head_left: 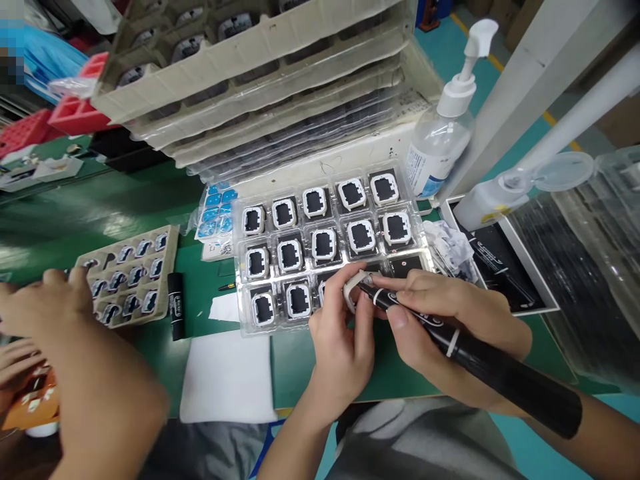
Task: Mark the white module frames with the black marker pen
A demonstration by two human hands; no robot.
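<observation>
My left hand (345, 340) pinches a pale, rounded-square watch case (351, 288) on edge between thumb and fingers. In my right hand (445, 317) is a thick black marker pen (500, 367), gripped like a pencil. Its tip points into the opening of the watch case; whether they touch is hard to tell. Just beyond both hands lies a clear plastic tray (287, 327) with rows of similar white-rimmed cases. My hands cover part of its front row.
A co-worker's arm (100, 373) reaches in from the left towards a beige tray (173, 267). Near it are another black marker (176, 307) and a white cloth (225, 380). Stacked trays (280, 40) rise behind; a pump bottle (440, 147) and a box (545, 287) stand right.
</observation>
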